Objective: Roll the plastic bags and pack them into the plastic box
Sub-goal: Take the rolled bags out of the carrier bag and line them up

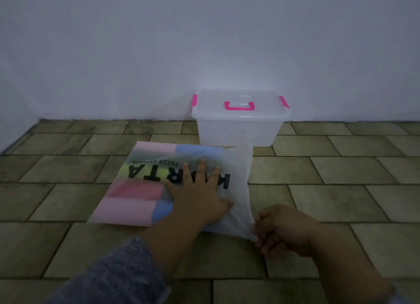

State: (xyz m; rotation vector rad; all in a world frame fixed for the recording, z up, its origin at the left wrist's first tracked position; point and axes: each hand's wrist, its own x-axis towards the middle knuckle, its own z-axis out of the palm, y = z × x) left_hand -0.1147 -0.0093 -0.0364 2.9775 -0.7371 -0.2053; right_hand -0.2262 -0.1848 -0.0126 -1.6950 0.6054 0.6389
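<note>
The left hand (pixel 197 197) lies open and flat on the plastic bag (pixel 145 190), pinning it to the floor (pixel 68 247); the right hand (pixel 281 230) pinches its near corner, likely to tension it for rolling. The box (pixel 241 124) stands lidded just behind the bag.

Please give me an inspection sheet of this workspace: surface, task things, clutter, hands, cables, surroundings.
Surface: tiled floor, olive-brown, dim light.
Job's things: plastic bag with black letters and pastel blocks, lying flat and unrolled; its right edge is lifted. Plastic box, translucent, stands behind the bag by the wall, lid on, with a pink handle and pink side clips.
Clutter: nothing seen.
Hands: left hand open, pressed flat on the bag; right hand closed, its grip pinching the bag's near right corner.
Cables: nothing seen.
Surroundings: plain white wall; grey sleeve on the left arm.
</note>
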